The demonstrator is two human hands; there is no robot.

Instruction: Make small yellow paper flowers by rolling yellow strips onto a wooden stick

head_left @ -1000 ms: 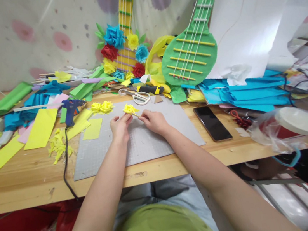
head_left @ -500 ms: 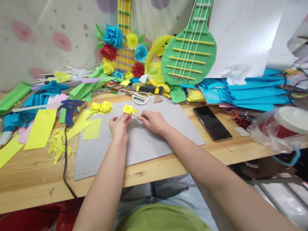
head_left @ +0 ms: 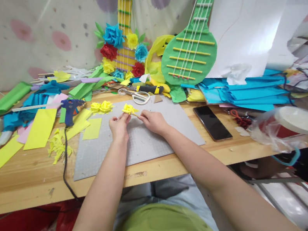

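Observation:
Over the grey cutting mat (head_left: pixel 158 142), my left hand (head_left: pixel 119 127) pinches a small yellow paper flower (head_left: pixel 128 109) between thumb and fingers. My right hand (head_left: pixel 152 120) is closed around a thin stick (head_left: pixel 135 115) that reaches to the flower's right side; most of the stick is hidden in the fist. Behind the left hand, more yellow paper flowers (head_left: pixel 102 107) lie at the mat's far edge. A square of yellow paper (head_left: pixel 92 129) rests at its left. White-handled scissors (head_left: pixel 141 98) lie just beyond my hands, beside a yellow-and-black tool (head_left: pixel 151 88).
A blue glue gun (head_left: pixel 69 112) stands left among yellow strips (head_left: pixel 40 128), its cord crossing the table edge. To the right lie a phone (head_left: pixel 212 123) and a plastic-wrapped tub (head_left: pixel 293 121). Behind lean a green paper instrument (head_left: pixel 190 56) and a yellow, flower-trimmed one (head_left: pixel 127 59).
Almost nothing differs. Both hands stay in place around the flower, with only a very slight shift of the fingers.

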